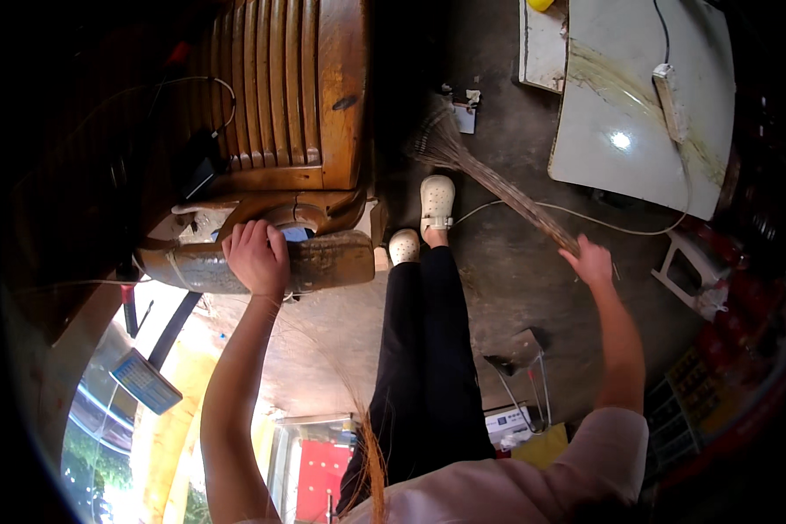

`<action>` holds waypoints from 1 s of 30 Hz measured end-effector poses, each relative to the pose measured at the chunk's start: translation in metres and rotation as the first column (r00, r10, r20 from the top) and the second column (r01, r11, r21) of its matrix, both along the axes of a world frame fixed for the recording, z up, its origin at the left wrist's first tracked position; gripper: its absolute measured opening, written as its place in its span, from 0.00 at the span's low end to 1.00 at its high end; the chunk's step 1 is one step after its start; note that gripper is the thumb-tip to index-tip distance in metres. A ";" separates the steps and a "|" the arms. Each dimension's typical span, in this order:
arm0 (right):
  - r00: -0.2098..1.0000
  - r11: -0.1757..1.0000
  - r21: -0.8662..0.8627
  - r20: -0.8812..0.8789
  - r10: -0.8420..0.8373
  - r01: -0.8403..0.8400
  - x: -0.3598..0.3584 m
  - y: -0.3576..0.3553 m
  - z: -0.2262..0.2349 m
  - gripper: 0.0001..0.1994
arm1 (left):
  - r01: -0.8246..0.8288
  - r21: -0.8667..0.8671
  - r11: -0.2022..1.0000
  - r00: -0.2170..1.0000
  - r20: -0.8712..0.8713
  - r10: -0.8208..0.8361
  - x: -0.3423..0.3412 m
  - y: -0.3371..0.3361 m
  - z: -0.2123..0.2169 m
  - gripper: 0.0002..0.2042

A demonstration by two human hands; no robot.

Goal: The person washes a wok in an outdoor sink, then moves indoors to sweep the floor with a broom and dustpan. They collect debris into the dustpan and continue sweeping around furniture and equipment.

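A broom of bundled thin stalks (515, 199) slants across the floor, gripped near its end by my right hand (590, 260). Its fanned bristles reach the dark floor past my feet, beside a small white piece of litter (465, 118). On the left, my left hand (258, 256) is curled over the wide wooden armrest (332, 262) of a slatted bench (275, 87). The underside of that grip is hidden.
A pale table (603, 157) with a power strip (668, 100) stands at the far right, its cable (585, 220) trailing over the floor. A white plastic stool (686, 266) lies nearby. A long-handled dustpan (520, 349) is beside my legs. My cream clogs (437, 199) are close to the bench.
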State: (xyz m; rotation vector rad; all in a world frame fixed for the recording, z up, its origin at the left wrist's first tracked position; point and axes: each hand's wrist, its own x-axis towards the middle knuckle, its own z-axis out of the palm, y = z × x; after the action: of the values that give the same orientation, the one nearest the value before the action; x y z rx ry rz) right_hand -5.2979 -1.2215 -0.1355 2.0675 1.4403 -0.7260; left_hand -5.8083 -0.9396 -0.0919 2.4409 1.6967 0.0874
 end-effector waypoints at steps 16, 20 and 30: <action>0.974 0.993 0.064 -0.209 -0.086 0.101 -0.071 0.069 -0.139 0.28 | -0.077 0.053 0.996 0.996 -0.036 0.079 0.004 -0.003 -0.012 0.09; 0.978 0.990 0.029 -0.166 -0.130 0.136 -0.096 0.067 -0.145 0.28 | -0.053 0.086 0.995 0.996 -0.068 0.059 -0.002 -0.005 -0.013 0.11; 0.938 0.927 -0.154 -0.005 -0.347 0.343 -0.031 -0.079 0.032 0.26 | -0.093 0.111 0.989 0.990 -0.095 0.103 0.000 -0.005 -0.011 0.10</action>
State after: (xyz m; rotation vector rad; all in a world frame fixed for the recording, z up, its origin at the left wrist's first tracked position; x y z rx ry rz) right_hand -5.3292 -1.3001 -0.1039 2.2206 1.0074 -0.9783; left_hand -5.8087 -0.9445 -0.1026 2.4751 1.9021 0.0704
